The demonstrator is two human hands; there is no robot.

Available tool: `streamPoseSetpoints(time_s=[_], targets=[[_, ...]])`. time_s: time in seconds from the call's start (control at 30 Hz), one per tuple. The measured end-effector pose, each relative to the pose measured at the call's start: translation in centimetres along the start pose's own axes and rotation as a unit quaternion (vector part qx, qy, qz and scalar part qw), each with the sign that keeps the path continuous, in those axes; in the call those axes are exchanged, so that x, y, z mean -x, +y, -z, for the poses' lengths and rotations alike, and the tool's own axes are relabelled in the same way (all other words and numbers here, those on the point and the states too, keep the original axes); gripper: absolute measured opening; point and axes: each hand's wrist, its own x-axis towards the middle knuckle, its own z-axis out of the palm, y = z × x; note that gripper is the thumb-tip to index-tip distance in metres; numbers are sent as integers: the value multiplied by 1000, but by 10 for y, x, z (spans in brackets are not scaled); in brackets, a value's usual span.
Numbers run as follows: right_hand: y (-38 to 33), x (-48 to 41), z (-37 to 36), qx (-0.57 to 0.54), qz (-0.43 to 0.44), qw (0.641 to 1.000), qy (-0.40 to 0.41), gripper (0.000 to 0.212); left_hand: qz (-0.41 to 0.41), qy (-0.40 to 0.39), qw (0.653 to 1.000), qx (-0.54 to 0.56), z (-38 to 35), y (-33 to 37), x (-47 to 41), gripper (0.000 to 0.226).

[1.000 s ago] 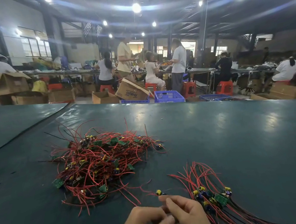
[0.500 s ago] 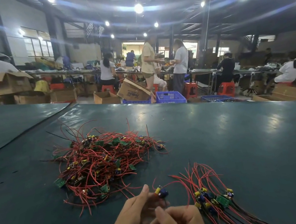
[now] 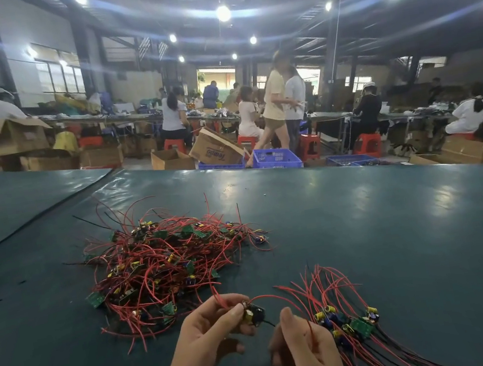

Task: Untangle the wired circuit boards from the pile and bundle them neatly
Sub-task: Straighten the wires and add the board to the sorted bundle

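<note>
The dark green table carries everything. On it, ahead and to the left of both hands, lies the big tangled pile of wired circuit boards, red wires going in all directions. Near the right hand, on its right side, lies the smaller sorted bundle, its boards together and its wires running toward the lower edge.

The left hand is lifted over the table just before the pile and pinches one circuit board between thumb and fingertips. The right hand is beside it, thumb up and fingers curled. A thin red wire arcs from the board and crosses this hand. Whether the hand grips it, I cannot tell.

One second ago both hands were pressed together low in the view, and the board lay beyond the fingertips. Now it is raised and the hands are apart.
</note>
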Motion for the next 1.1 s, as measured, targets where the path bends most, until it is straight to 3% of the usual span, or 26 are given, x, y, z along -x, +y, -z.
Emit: streamPoseSetpoints(time_s=[0.2,0.37,0.47,0.53,0.6,0.67,0.77,0.9,1.0,1.1], targets=[[-2,-2,-1,-43,-5,999,19,63,-7,15,1000,17,2,-2,-2,16],[6,-8,7,40,48,993,101,50,-19,57,998,33,6,-3,-5,17],[14,-8,8,197,168,946,195,9,-35,81,996,14,7,-4,-7,17],[15,-9,7,282,239,897,242,27,-49,96,994,-1,8,-4,-8,18],[14,-6,6,258,300,893,214,27,-58,109,992,-7,9,-4,-8,18],[8,1,2,207,276,932,115,14,-56,108,993,-4,10,-3,-7,17],[12,7,-7,163,113,980,-33,12,-30,62,998,3,7,-4,-4,17],[7,5,-12,33,29,999,12,20,-15,1,1000,-12,1,-2,-1,18],[4,2,-8,18,13,999,39,34,-12,-4,1000,-16,2,-2,0,19],[2,0,-7,4,-10,999,45,26,-2,-8,1000,-21,2,-2,0,19]])
